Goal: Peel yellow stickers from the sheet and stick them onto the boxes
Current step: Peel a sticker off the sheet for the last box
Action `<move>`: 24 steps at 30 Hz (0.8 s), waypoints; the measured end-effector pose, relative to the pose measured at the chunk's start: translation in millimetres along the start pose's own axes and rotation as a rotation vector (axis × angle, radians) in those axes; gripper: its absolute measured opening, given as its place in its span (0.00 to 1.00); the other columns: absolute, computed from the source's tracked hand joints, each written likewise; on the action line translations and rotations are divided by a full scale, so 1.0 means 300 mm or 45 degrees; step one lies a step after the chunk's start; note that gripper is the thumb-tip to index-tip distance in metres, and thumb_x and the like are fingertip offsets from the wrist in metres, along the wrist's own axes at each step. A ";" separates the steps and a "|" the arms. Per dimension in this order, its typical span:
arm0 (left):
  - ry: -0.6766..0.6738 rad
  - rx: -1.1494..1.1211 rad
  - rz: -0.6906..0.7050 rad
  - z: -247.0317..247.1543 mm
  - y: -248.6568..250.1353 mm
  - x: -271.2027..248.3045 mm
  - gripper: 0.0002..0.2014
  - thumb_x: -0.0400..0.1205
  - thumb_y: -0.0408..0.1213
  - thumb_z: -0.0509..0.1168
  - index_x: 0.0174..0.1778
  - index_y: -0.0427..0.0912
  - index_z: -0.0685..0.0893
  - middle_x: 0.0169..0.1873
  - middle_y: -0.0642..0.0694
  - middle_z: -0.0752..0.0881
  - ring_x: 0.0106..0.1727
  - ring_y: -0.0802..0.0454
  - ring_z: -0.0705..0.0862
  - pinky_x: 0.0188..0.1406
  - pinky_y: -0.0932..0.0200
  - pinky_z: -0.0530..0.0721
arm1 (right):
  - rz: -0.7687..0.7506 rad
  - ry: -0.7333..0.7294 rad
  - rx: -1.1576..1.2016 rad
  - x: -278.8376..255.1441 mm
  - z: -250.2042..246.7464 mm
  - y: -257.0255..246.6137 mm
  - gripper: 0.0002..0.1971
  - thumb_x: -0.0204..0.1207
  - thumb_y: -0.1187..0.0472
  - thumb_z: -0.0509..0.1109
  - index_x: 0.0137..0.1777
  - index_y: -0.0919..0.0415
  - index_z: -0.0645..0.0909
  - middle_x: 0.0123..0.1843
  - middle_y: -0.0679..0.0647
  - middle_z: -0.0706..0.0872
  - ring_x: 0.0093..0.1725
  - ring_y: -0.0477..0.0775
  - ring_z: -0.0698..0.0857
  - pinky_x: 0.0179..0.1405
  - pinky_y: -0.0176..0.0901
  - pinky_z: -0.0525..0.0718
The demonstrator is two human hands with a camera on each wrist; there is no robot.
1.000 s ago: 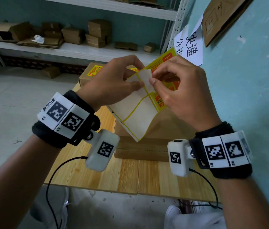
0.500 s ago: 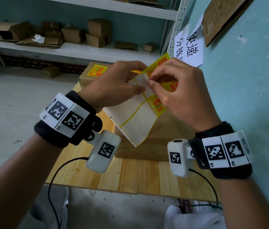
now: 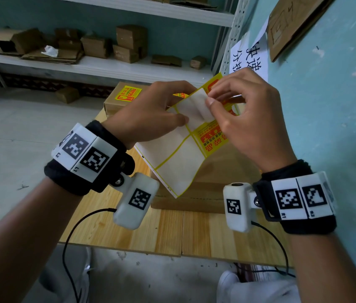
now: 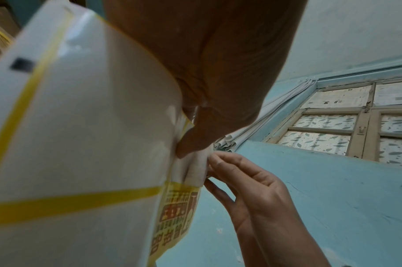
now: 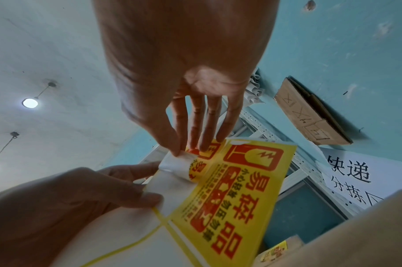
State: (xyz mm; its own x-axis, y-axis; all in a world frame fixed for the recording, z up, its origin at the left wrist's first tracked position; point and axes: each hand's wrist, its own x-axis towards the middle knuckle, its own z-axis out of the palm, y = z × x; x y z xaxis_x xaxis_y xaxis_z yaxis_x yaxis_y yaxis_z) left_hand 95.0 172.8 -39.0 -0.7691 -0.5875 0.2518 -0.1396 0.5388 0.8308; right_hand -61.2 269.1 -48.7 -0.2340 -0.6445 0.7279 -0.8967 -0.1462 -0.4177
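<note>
Meanwhile right hand pinches sticker off sheet

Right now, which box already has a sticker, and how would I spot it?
Start at the wooden table. At its far end, beyond the hands, sits a small box. Unlike the bare brown box nearer you, it has a yellow sticker on top.

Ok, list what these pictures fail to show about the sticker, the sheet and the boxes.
- Sticker: how much still clings to the sheet; the right hand covers the peel line in the head view.
- Sheet's far end: hidden behind both hands in the head view, cut off by the frame edge in the wrist views.
- Near box: its top is hidden by the sheet, so any sticker there cannot be told.
- Small print on the far box's label: too small.
</note>
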 end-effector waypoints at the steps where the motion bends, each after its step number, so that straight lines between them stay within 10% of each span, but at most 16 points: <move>1: -0.001 -0.001 -0.004 0.000 0.000 0.000 0.20 0.79 0.23 0.67 0.64 0.48 0.81 0.47 0.56 0.90 0.44 0.61 0.90 0.42 0.64 0.90 | -0.005 0.010 -0.017 0.000 -0.002 0.002 0.06 0.77 0.59 0.73 0.45 0.60 0.88 0.52 0.53 0.85 0.48 0.45 0.86 0.51 0.44 0.87; 8: -0.006 -0.041 -0.017 -0.002 0.002 -0.001 0.18 0.80 0.23 0.66 0.61 0.48 0.81 0.49 0.51 0.91 0.46 0.54 0.91 0.46 0.58 0.90 | 0.011 0.103 -0.065 0.004 -0.011 0.024 0.05 0.76 0.59 0.73 0.45 0.60 0.88 0.61 0.54 0.82 0.62 0.44 0.82 0.60 0.36 0.83; 24: 0.013 -0.014 -0.046 -0.002 0.008 -0.003 0.14 0.81 0.29 0.68 0.59 0.51 0.82 0.45 0.51 0.91 0.41 0.55 0.91 0.42 0.57 0.91 | -0.027 0.036 -0.004 -0.001 0.000 -0.006 0.05 0.78 0.62 0.73 0.47 0.63 0.89 0.56 0.54 0.86 0.54 0.43 0.85 0.55 0.25 0.82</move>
State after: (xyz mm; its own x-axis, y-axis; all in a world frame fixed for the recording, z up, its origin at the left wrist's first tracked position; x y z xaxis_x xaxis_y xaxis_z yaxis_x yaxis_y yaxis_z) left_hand 95.7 174.4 -37.0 -0.7574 -0.6126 0.2262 -0.1607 0.5105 0.8447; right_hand -59.4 269.6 -48.1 -0.2252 -0.6199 0.7517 -0.9028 -0.1575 -0.4003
